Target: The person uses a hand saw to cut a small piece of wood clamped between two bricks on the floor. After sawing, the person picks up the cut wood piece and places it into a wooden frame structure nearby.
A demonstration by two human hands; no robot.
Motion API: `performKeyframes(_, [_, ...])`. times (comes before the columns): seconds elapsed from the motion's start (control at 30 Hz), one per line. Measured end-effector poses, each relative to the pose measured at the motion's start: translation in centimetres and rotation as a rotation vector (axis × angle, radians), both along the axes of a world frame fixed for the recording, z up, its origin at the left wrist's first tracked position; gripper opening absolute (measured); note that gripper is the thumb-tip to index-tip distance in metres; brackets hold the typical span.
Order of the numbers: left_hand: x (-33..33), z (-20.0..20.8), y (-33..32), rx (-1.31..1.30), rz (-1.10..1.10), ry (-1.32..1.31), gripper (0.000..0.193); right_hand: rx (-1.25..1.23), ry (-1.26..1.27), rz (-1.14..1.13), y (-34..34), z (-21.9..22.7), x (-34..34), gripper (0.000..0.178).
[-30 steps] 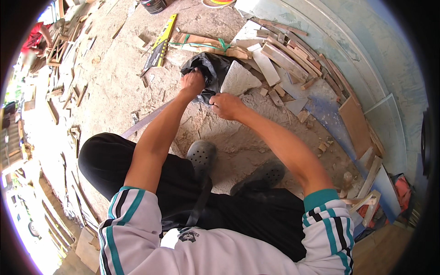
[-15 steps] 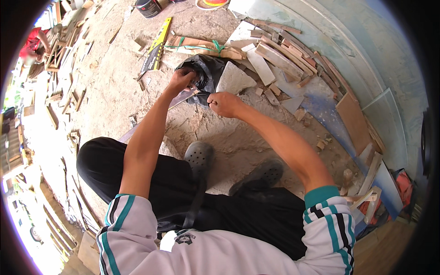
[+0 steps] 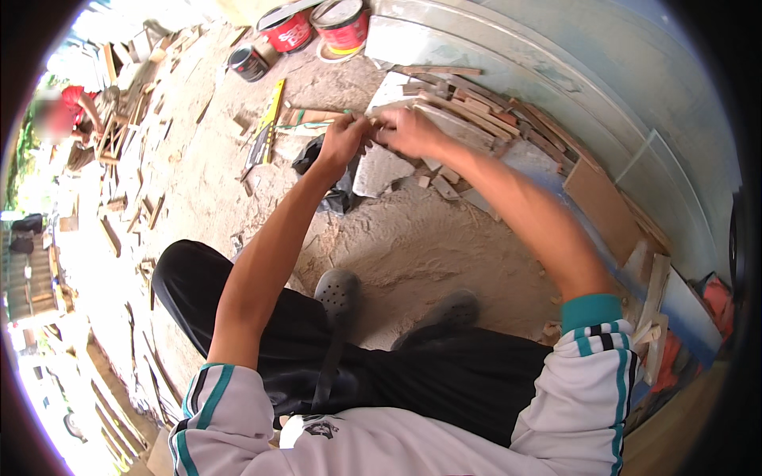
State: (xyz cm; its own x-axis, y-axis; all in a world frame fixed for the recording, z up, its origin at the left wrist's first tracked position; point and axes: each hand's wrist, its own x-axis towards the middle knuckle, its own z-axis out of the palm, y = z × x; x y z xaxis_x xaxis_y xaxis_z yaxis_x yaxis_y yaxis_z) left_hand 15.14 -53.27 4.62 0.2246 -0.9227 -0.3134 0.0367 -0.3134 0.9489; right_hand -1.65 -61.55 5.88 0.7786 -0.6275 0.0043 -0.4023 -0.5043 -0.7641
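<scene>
Surrounding the sandy ground (image 3: 413, 246) (dusty, littered): wood offcuts (image 3: 492, 111), paint cans (image 3: 341, 24).

Thin pale wooden strip (image 3: 371, 120): small, slender, light-coloured; held roughly level between the fingertips of the left hand (image 3: 343, 141) and the right hand (image 3: 411, 131), which meet at about 12 o'clock of the view. Most of its length is hidden by the fingers; the ends cannot be made out.

Crumpled black plastic bag (image 3: 327, 176): glossy, creased, lying on the sandy ground just below the left hand, toward 11 o'clock from the picture's centre.

Flat pale grey slab piece (image 3: 381, 170): irregular outline, lying flat at the bag's 3 o'clock side, touching it, directly under both hands.
</scene>
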Motion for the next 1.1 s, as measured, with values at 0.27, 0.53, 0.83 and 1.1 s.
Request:
performKeyframes(0.27, [-14.4, 5.5, -10.5, -0.007, -0.231, -0.102, 0.034, 0.338, -0.299, -0.510, -7.0, 5.2, -15.0, 0.018])
performKeyframes(0.53, [-36.7, 0.8, -9.3, -0.197, -0.222, -0.112, 0.035, 0.427, -0.514, -1.034, -4.8, -1.0, -32.1, 0.022])
performKeyframes(0.83, [-53.2, 5.2, -6.2, -0.746, -0.286, -0.043, 0.038, -0.254, -0.532, -1.691, 3.8, 8.2, -42.1, 0.021])
performKeyframes(1.1, [-64.0, 15.9, 4.1, -0.913, -0.857, 0.653, 0.018, -0.364, -0.654, -1.777, 21.0, 22.8, -52.0, 0.020])
